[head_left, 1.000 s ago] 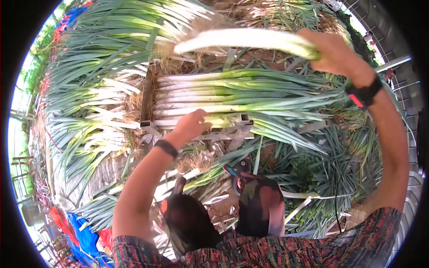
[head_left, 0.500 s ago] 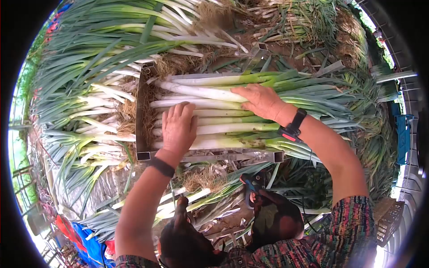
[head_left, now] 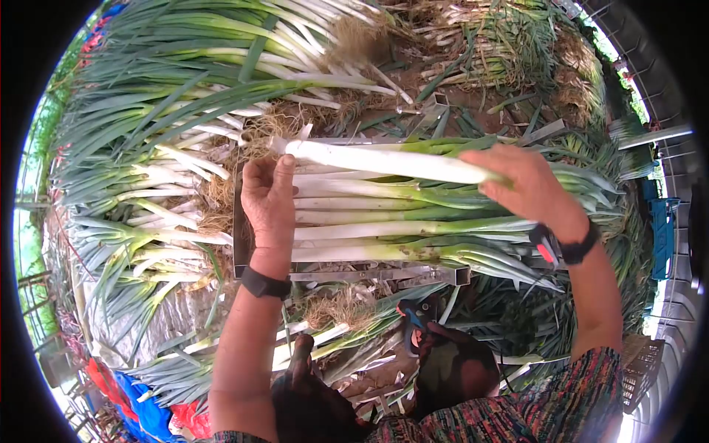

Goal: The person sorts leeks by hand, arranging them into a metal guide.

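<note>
A thick white leek [head_left: 384,161] is raised over a row of other leeks [head_left: 362,230] lying in a metal frame [head_left: 369,275]. My right hand [head_left: 530,186] is wrapped round it where the white turns to green. At the root end, my left hand [head_left: 266,210] has curled fingers, with its thumb against the leek's base. Roots fan out just beyond that hand. Green leaves trail to the right, partly covered by my right hand and wrist.
Piled leeks [head_left: 148,140] with roots line the left and far side. Bundled leeks [head_left: 509,44] lie at the far right. More leeks [head_left: 325,332] are on the near side, by my knees. A blue crate [head_left: 665,236] and a brown crate [head_left: 641,362] stand at the right edge.
One leek has been lifted off the row. My right hand moved right along it, and my left hand moved left and away from me to its root end.
</note>
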The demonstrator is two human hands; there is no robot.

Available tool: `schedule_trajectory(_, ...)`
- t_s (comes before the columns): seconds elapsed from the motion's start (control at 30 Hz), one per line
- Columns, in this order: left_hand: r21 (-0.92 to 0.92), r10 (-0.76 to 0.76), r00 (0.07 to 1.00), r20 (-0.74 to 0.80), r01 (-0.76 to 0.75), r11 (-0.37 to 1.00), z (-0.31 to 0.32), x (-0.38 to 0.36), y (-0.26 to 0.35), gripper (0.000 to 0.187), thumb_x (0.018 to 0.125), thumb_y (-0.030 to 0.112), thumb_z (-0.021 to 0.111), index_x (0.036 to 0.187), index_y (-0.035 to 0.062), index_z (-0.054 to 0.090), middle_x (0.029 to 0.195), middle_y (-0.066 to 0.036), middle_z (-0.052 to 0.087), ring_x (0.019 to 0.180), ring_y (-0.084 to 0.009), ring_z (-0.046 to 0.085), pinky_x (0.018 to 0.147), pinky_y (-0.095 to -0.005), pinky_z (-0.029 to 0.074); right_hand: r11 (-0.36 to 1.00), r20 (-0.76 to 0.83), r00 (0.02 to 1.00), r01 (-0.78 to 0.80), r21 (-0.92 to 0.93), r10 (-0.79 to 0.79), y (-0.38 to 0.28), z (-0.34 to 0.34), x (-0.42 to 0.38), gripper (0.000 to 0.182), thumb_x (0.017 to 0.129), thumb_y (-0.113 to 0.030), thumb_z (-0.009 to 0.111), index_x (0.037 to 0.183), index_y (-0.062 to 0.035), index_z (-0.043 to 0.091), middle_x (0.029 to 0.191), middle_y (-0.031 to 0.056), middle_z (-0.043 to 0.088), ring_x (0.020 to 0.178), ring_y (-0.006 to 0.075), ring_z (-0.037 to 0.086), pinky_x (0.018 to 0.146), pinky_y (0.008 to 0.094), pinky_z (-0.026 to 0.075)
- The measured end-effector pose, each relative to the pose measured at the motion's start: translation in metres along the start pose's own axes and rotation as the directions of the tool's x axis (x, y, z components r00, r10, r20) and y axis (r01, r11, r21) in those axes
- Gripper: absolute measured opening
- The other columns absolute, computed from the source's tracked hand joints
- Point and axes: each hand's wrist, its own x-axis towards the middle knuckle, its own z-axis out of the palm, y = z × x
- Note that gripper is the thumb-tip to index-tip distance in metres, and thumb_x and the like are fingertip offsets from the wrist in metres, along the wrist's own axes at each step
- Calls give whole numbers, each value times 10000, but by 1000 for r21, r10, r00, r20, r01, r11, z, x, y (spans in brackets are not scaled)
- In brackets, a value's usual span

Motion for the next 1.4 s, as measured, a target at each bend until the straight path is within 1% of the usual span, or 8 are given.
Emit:
schedule_trajectory(0.3,115,-171,984,53,165,980,-25,-28,16,260,953,276,664,784,93,589,626,58,513,529,-30,426,475,-214,337,838,-205,932,154,-524,-299,-62,6,-57,491,726,-92,643,1207,-184,685,820,20,474,706,202,502,602,332,432)
schedule_trajectory(0.53,169,-202,935,-291,258,951,-225,-40,48,89,912,151,687,978,91,680,814,-8,652,665,-69,552,582,-193,410,990,-150,980,122,-71,-132,-89,0,-88,545,655,-110,754,1191,-183,693,801,41,498,675,226,513,576,364,429)
schedule_trajectory(0.6,914,181,972,-148,64,400,-294,-63,56,152,896,134,689,1021,48,681,830,-36,655,701,-128,595,617,-263,471,991,-164,978,116,-72,-127,-88,-1,-95,552,646,-108,759,1188,-188,694,802,39,499,679,232,516,577,372,428)
schedule_trajectory(0.63,923,343,893,290,-167,-347,-314,-77,48,178,889,122,685,1040,30,681,813,-41,651,708,-163,613,629,-309,496,992,-167,979,110,-69,-120,-90,-1,-100,555,641,-107,762,1186,-190,695,802,38,499,681,235,518,577,376,428)
schedule_trajectory(0.87,656,200,842,501,-520,547,-139,-94,152,506,769,2,687,1268,46,616,1310,-133,583,1256,-286,502,1068,-369,372,903,-175,926,261,-343,-334,-107,7,-93,519,693,-111,719,1193,-246,686,836,25,503,688,218,511,566,348,426)
schedule_trajectory(1.03,475,-248,488,837,-425,770,-123,-82,93,255,858,103,691,1110,67,667,915,-57,695,812,-239,642,773,-339,486,878,-153,919,281,-386,-362,-117,-1,-107,480,708,-108,743,1161,-261,693,859,21,517,704,208,517,560,328,428)
schedule_trajectory(1.2,312,-365,885,291,273,910,-137,-121,63,110,941,143,622,1012,64,652,932,-39,683,850,-129,612,761,-273,478,893,-122,926,300,-335,-357,-120,7,-112,498,699,-132,759,1180,-245,689,852,22,516,703,199,524,554,322,424)
schedule_trajectory(1.4,10,-106,864,-492,127,992,-278,-86,50,129,964,132,522,1046,80,607,745,19,512,637,-79,463,580,-233,423,962,-114,955,267,-61,-273,-104,2,-104,492,761,-167,690,1251,-195,660,789,21,502,679,207,547,572,330,483)
